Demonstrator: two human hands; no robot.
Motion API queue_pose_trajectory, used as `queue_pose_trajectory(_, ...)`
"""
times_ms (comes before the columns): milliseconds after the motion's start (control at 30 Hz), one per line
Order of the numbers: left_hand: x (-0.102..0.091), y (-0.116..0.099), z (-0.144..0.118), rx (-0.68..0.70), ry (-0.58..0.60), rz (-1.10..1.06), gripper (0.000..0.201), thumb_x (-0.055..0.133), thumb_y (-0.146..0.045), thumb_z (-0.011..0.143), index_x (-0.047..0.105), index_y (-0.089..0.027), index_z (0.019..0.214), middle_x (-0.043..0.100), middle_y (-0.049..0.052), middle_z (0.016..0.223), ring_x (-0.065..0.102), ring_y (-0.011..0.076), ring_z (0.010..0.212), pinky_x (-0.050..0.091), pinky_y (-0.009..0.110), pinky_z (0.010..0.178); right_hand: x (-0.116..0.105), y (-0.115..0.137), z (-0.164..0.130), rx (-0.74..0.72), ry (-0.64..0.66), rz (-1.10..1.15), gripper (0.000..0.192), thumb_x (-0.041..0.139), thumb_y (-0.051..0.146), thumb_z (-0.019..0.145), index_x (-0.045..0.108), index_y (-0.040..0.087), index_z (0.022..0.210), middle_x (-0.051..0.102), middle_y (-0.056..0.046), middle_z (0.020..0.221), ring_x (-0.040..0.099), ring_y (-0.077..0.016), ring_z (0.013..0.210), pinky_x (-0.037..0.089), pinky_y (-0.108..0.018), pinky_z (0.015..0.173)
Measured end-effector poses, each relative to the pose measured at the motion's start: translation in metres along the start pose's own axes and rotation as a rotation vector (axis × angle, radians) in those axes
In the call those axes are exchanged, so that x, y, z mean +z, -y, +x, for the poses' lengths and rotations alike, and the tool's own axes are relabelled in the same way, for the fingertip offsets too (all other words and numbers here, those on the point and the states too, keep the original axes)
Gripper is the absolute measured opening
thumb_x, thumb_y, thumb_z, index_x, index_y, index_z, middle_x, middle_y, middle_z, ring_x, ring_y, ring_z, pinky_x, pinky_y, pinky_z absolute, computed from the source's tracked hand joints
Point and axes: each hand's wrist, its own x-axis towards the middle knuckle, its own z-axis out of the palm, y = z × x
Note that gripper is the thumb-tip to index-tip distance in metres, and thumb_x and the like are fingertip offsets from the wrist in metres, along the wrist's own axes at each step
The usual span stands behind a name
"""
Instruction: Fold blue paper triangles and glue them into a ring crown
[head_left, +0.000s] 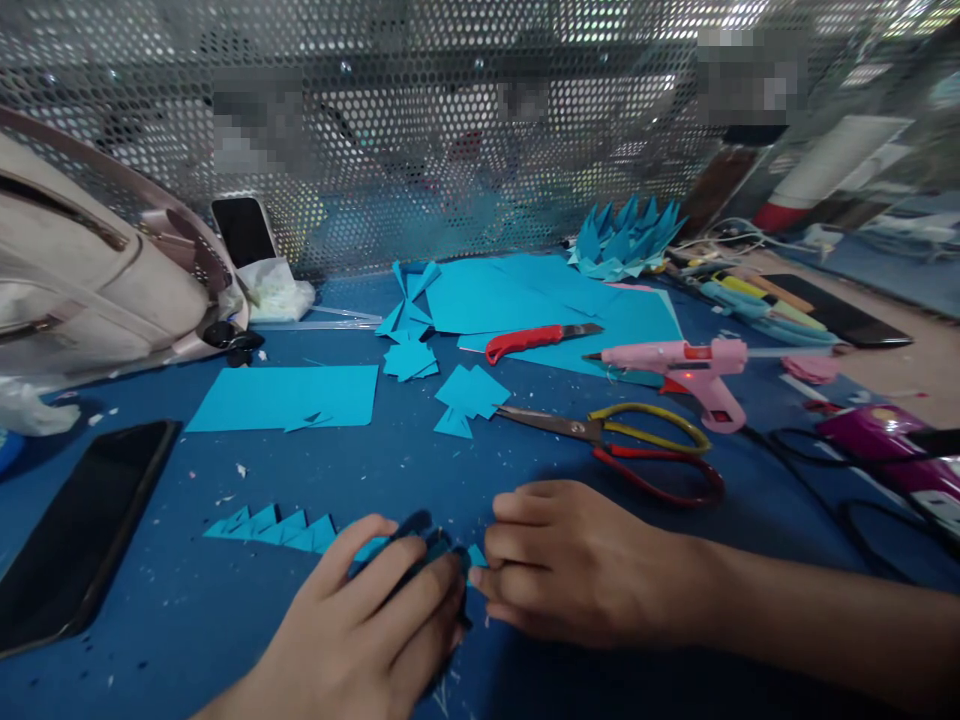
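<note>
A small folded piece of blue paper (450, 552) is pinched between the fingertips of the left hand (367, 630) and the right hand (562, 570), both pressed down on the blue table (187, 610) at the near edge. The piece is mostly hidden under the fingers, so its shape cannot be told. Just left of the left hand, a strip of folded blue triangles (274, 527) is laid flat, its end reaching under the fingers. Beyond the right hand, scissors with yellow and red handles (622, 450) are seen, and behind them a pink glue gun (679, 365) and a red utility knife (536, 340) on blue paper sheets (517, 295). A dark phone (75, 535) is placed at the far left, well apart.
</note>
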Motion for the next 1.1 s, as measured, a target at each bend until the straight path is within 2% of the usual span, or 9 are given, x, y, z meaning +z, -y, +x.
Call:
queue_pose_trajectory(200, -0.002, -0.003, 0.0, 0.046, 0.048, -0.003, 0.02, 0.055, -0.022, 0.098, 0.073, -0.016, 0.092, 0.077, -0.001, 0.098, 0.062, 0.0134, 0.081, 0.036, 0.035, 0.1, -0.012, -0.006, -0.002, 0.054, 0.105, 0.069, 0.018, 0.054, 0.03, 0.097, 0.069, 0.021, 0.099, 0.063, 0.0, 0.077, 0.05, -0.0174, 0.074, 0.039, -0.033, 0.072)
queue_pose_trajectory(300, -0.003, -0.001, 0.001, 0.075, 0.051, 0.007, 0.023, 0.052, -0.022, 0.099, 0.072, -0.015, 0.095, 0.077, 0.001, 0.096, 0.061, 0.0139, 0.077, 0.038, 0.034, 0.094, -0.019, -0.01, -0.002, 0.025, 0.175, 0.073, 0.019, 0.053, 0.028, 0.097, 0.071, 0.021, 0.102, 0.064, 0.0, 0.075, 0.051, -0.0172, 0.072, 0.038, -0.033, 0.073)
queue_pose_trajectory(400, -0.009, 0.002, 0.004, 0.134, 0.116, 0.022, 0.025, 0.048, -0.021, 0.1, 0.072, -0.016, 0.101, 0.076, 0.003, 0.104, 0.061, 0.0162, 0.08, 0.037, 0.035, 0.093, -0.023, -0.013, -0.002, -0.014, 0.221, 0.089, 0.019, 0.054, 0.027, 0.096, 0.072, 0.02, 0.097, 0.064, 0.0, 0.071, 0.051, -0.0173, 0.071, 0.036, -0.034, 0.071)
queue_pose_trajectory(533, -0.02, 0.001, 0.01, 0.278, 0.214, 0.126, 0.04, 0.031, -0.011, 0.102, 0.07, -0.017, 0.11, 0.076, 0.005, 0.106, 0.062, 0.0185, 0.095, 0.037, 0.034, 0.094, -0.023, -0.013, 0.0, -0.041, 0.222, 0.084, 0.016, 0.056, 0.025, 0.094, 0.071, 0.018, 0.093, 0.066, -0.001, 0.072, 0.05, -0.0179, 0.071, 0.033, -0.034, 0.066)
queue_pose_trajectory(667, -0.023, -0.01, 0.014, 0.369, 0.247, 0.193, 0.037, 0.035, -0.009, 0.099, 0.07, -0.018, 0.109, 0.075, 0.002, 0.099, 0.062, 0.0176, 0.094, 0.039, 0.031, 0.093, -0.02, -0.012, 0.001, -0.052, 0.195, 0.081, 0.019, 0.055, 0.024, 0.094, 0.069, 0.018, 0.083, 0.063, 0.0, 0.069, 0.046, -0.0167, 0.066, 0.029, -0.033, 0.061)
queue_pose_trajectory(767, -0.017, -0.015, 0.01, 0.254, 0.174, 0.12, 0.033, 0.039, -0.012, 0.1, 0.07, -0.019, 0.107, 0.075, 0.0, 0.094, 0.061, 0.0171, 0.085, 0.037, 0.034, 0.096, -0.017, -0.013, 0.001, -0.053, 0.136, 0.066, 0.022, 0.055, 0.024, 0.093, 0.067, 0.019, 0.075, 0.058, 0.001, 0.064, 0.043, -0.016, 0.063, 0.028, -0.031, 0.059)
queue_pose_trajectory(867, -0.01, -0.012, 0.004, 0.159, 0.103, 0.03, 0.031, 0.039, -0.015, 0.101, 0.069, -0.017, 0.108, 0.075, 0.002, 0.095, 0.061, 0.0178, 0.083, 0.033, 0.038, 0.099, -0.011, -0.013, 0.0, -0.061, 0.07, 0.05, 0.024, 0.055, 0.023, 0.092, 0.064, 0.019, 0.07, 0.055, 0.002, 0.06, 0.042, -0.0151, 0.062, 0.027, -0.03, 0.058)
queue_pose_trajectory(1000, -0.008, 0.0, 0.005, -0.058, 0.076, -0.055, 0.021, 0.046, -0.018, 0.1, 0.067, -0.019, 0.105, 0.073, 0.002, 0.095, 0.06, 0.0169, 0.083, 0.033, 0.038, 0.095, 0.0, -0.01, 0.001, -0.02, 0.004, 0.013, 0.031, 0.053, 0.026, 0.094, 0.056, 0.019, 0.064, 0.054, 0.002, 0.06, 0.042, -0.0143, 0.062, 0.027, -0.03, 0.058)
queue_pose_trajectory(1100, -0.009, 0.007, 0.01, -0.205, 0.124, -0.039, 0.014, 0.053, -0.027, 0.098, 0.064, -0.02, 0.102, 0.07, 0.002, 0.096, 0.06, 0.02, 0.088, 0.031, 0.04, 0.092, 0.008, -0.007, 0.002, 0.024, -0.01, 0.025, 0.03, 0.053, 0.03, 0.096, 0.054, 0.019, 0.068, 0.055, 0.001, 0.066, 0.043, -0.0147, 0.066, 0.028, -0.029, 0.059)
